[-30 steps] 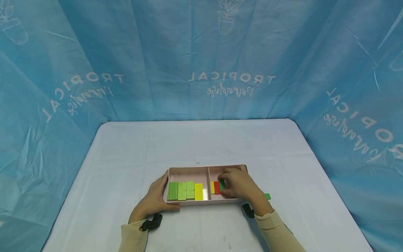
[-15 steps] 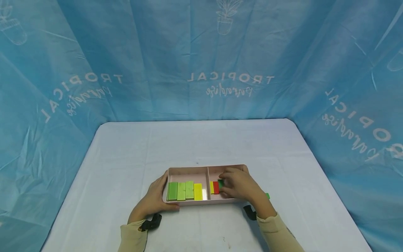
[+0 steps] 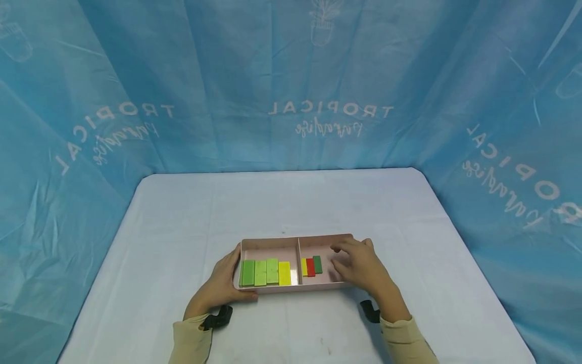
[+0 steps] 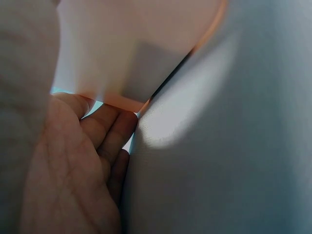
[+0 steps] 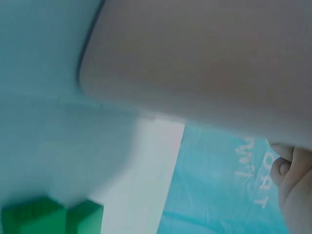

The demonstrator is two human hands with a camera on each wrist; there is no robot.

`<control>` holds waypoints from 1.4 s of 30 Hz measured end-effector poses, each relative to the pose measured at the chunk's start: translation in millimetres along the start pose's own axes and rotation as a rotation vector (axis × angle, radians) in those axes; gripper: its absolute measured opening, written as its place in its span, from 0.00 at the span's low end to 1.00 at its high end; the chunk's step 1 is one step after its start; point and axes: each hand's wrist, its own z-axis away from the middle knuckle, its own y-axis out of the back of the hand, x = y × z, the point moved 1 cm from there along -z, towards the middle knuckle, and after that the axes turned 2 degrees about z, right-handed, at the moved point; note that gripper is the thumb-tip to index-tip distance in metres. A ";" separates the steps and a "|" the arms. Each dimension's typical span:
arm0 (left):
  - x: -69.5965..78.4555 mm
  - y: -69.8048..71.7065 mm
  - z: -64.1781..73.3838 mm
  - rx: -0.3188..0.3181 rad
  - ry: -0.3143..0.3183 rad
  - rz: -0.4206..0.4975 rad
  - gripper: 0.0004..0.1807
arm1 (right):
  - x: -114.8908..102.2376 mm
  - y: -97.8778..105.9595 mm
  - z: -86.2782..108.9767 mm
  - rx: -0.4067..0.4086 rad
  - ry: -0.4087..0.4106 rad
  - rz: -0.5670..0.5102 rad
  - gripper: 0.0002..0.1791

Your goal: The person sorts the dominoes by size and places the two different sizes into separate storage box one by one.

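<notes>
A shallow pale pink box (image 3: 282, 289) with two compartments lies on the table. My left hand (image 3: 218, 283) grips its left end, thumb along the front wall; in the left wrist view the fingers (image 4: 114, 131) touch the box wall (image 4: 117, 44). The left compartment holds several green blocks (image 3: 260, 273) and a yellow block (image 3: 284, 273). Side by side in the right compartment are a narrow yellow block (image 3: 304, 267), a red block (image 3: 310, 267) and a dark green block (image 3: 317, 264). Over that compartment's right part is my right hand (image 3: 366, 268), thumb and index finger apart, holding nothing.
Green blocks (image 5: 34, 217) show on the table in the right wrist view, outside the box. A white cloth (image 3: 291, 202) covers the table, and a blue printed curtain (image 3: 291, 76) hangs around its back and sides.
My right hand has let go of the dark green block and drawn back to the right. That block now stands beside the red one. The left hand keeps its grip on the box.
</notes>
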 end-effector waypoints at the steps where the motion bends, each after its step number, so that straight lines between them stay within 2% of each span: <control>1: -0.5 -0.1 -0.4 0.000 -0.003 -0.001 0.78 | 0.6 1.7 1.0 0.004 -0.013 -0.002 0.15; 3: -0.8 -0.2 -0.5 -0.007 0.000 0.000 0.78 | 2.7 5.6 3.9 0.032 -0.038 -0.005 0.15; 10: -0.3 0.6 -2.5 -0.022 0.016 0.016 0.79 | 14.3 16.5 18.2 0.222 -0.106 0.021 0.14; 20: -3.0 2.4 1.6 -0.010 0.020 0.007 0.79 | 21.7 17.2 36.1 0.219 -0.191 0.018 0.13; 24: -1.4 2.5 0.8 -0.008 0.017 0.003 0.78 | 24.7 19.8 43.2 0.219 -0.261 0.011 0.11; 29: -0.1 1.0 -2.0 -0.008 -0.005 0.008 0.78 | 30.1 21.1 56.1 0.171 -0.390 0.063 0.14; 35: -0.9 0.7 -2.5 0.003 -0.044 0.024 0.78 | 36.3 19.6 67.1 0.006 -0.518 0.202 0.26; 38: -1.7 0.8 -2.7 0.003 -0.041 0.023 0.78 | 38.8 20.1 71.0 -0.053 -0.565 0.232 0.30; 42: -2.1 0.9 -3.2 -0.011 -0.015 0.014 0.78 | 41.2 21.4 74.2 -0.094 -0.591 0.253 0.32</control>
